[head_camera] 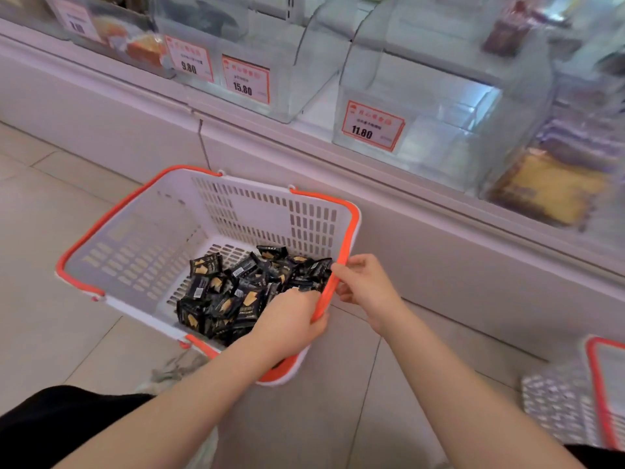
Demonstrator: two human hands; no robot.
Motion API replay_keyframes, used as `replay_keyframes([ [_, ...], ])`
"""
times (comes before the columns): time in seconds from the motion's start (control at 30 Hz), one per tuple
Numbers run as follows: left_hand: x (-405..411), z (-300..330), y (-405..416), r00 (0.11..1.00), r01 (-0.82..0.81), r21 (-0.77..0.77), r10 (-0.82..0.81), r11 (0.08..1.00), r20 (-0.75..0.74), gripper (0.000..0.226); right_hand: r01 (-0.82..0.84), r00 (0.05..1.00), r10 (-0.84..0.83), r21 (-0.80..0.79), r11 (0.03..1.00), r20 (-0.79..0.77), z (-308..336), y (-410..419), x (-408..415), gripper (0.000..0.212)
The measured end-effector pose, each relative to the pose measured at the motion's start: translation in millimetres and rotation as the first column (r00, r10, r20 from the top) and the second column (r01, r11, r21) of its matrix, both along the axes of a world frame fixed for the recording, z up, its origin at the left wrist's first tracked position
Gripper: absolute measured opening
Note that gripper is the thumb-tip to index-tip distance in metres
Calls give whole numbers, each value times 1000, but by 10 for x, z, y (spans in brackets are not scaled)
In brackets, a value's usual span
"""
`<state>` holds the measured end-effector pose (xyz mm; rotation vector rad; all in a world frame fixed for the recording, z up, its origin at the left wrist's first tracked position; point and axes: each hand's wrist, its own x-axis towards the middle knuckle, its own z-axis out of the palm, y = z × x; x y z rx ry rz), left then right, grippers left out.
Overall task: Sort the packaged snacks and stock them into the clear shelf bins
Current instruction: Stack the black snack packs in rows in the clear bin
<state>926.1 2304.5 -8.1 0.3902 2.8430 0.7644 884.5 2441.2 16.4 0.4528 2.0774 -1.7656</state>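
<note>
While hands (324, 299) possibly grasp, basket rim (338, 282) intervenes.

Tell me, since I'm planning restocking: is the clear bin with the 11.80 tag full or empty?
Apparently empty: through the walls of the 11.80 bin only bare clear plastic shows, though the picture is blurred.

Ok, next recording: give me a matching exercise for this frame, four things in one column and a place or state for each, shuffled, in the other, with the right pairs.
Things:
1. black snack packets
2. left hand
3. bin tagged 11.80
4. second basket

Places or states:
A. on the floor at the frame's right edge, partly cut off
B. on the shelf, looks empty
C. piled in the white and orange basket
D. reaching into the basket over the packets

Pairs: 1-C, 2-D, 3-B, 4-A
</note>
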Motion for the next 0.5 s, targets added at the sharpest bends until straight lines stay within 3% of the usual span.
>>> replay_keyframes([
  [0.07,103,39,301,997,74,46,-76,996,28,22,50,998,-50,1,999,49,-30,331,108,28],
  [0.17,247,53,788,987,143,82,-149,986,66,19,116,983,-112,-23,993,144,-91,799,321,20],
  [0.27,363,21,1325,978,168,90,-177,982,107,22,256,957,-249,-30,966,147,-123,1181,508,11],
  [0.33,410,3,1619,953,205,128,-228,970,200,28,367,920,-368,35,930,132,-154,1466,627,17],
  [0.5,385,-157,1688,738,526,42,-481,849,473,55,501,817,-554,281,819,161,-518,2187,1080,24],
])
